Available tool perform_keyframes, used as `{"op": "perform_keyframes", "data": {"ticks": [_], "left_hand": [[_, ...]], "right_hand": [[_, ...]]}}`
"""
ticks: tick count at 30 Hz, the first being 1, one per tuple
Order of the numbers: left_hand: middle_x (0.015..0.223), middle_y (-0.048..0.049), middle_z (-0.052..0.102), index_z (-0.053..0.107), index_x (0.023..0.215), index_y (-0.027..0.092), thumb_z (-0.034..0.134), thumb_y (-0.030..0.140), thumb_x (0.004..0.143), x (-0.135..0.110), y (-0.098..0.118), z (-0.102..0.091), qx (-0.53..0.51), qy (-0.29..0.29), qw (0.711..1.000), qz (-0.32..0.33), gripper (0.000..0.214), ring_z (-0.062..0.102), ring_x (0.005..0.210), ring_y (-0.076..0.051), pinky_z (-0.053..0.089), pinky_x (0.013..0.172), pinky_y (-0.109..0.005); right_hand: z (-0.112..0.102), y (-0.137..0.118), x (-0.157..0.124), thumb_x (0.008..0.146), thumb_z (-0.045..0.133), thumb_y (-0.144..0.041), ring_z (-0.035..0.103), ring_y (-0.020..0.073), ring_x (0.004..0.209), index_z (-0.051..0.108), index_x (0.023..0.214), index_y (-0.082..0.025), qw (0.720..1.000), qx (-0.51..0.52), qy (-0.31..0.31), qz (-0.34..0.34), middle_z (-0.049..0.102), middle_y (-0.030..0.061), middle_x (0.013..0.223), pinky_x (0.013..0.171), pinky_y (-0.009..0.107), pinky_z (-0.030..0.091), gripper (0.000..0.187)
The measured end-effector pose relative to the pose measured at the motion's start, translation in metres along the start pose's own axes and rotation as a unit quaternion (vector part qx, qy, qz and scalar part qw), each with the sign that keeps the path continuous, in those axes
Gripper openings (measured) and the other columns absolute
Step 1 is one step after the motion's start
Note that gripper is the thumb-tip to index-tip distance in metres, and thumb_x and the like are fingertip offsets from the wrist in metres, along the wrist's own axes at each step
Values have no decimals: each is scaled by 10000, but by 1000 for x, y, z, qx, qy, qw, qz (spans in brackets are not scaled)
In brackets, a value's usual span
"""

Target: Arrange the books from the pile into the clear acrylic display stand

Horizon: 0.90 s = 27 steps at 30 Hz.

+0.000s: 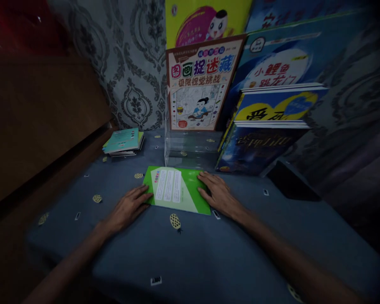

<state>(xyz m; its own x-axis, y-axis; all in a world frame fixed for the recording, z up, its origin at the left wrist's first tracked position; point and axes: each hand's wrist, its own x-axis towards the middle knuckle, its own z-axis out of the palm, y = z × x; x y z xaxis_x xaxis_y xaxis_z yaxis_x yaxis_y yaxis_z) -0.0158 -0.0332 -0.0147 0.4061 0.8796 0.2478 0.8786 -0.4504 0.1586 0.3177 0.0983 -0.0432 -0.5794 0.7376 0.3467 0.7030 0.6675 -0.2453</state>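
Note:
A thin green booklet (180, 188) with a white text panel lies flat on the blue patterned cloth (190, 253). My left hand (128, 207) rests on the cloth with its fingers stretched out, the fingertips touching the booklet's left edge. My right hand (218, 195) lies flat with spread fingers on the booklet's right side. Neither hand grips anything.
Behind the booklet stands a clear plastic holder (190, 147) with a picture book (201, 84) upright in it. Large blue books (266, 126) lean at the right. A small stack of booklets (124, 142) lies at the left. A wooden board (34, 122) borders the left side.

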Motion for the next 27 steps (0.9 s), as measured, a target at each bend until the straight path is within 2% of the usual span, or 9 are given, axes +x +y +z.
{"op": "perform_keyframes", "data": {"ticks": [4,8,11,15,18,21,24,27], "left_hand": [[1408,-113,557,583,1288,227,436,375,1002,0,0,-2,-33,13,999,-3,354,490,1339,-264,445,1084,-472],[1283,-103,618,638,1124,218,408,347,1006,2,2,-9,-91,37,994,-40,289,566,1229,-230,492,1013,-395],[1241,-103,615,629,1013,209,419,340,993,2,2,-12,-113,46,989,-89,249,588,1155,-225,498,972,-375],[1173,-104,610,589,1083,201,457,341,954,4,3,-15,-81,51,982,-160,232,588,1086,-246,495,922,-387],[1065,-106,626,581,1125,181,483,359,932,10,9,-23,-6,7,974,-224,280,589,1015,-279,494,835,-391],[1062,-134,626,591,1114,159,496,409,921,18,15,-36,50,-50,961,-269,330,588,1005,-311,475,751,-366],[1029,-149,641,609,1046,148,526,498,887,24,13,-45,41,-92,949,-300,394,615,953,-305,449,706,-333],[957,-117,663,608,950,159,548,593,831,27,2,-48,-17,-111,935,-337,454,631,876,-282,414,653,-307]], "right_hand": [[-7,-12,-8,914,474,-355,526,333,1281,620,1261,-149,1000,-8,18,-12,641,174,1300,1070,558,368,429],[-22,-40,-31,903,540,-345,575,326,1174,643,1183,-158,998,-2,35,-50,686,157,1164,1042,554,382,352],[-34,-67,-53,911,548,-300,601,283,1004,656,1075,-191,996,33,38,-78,689,109,995,948,504,447,225],[-40,-92,-68,949,483,-239,572,234,848,650,986,-184,990,94,3,-109,639,80,855,776,406,502,180],[-37,-99,-66,956,474,-234,571,233,847,654,1010,-192,987,122,-19,-106,634,83,880,750,399,510,192],[-31,-103,-58,924,506,-200,571,257,941,638,1133,-214,987,129,-31,-89,639,103,1016,791,436,514,248],[-27,-107,-53,893,511,-158,560,289,1006,615,1210,-214,990,103,-37,-84,635,119,1089,827,489,501,338],[-26,-111,-54,889,505,-146,561,297,1027,617,1209,-210,992,83,-43,-84,640,123,1105,845,498,495,344]]}}
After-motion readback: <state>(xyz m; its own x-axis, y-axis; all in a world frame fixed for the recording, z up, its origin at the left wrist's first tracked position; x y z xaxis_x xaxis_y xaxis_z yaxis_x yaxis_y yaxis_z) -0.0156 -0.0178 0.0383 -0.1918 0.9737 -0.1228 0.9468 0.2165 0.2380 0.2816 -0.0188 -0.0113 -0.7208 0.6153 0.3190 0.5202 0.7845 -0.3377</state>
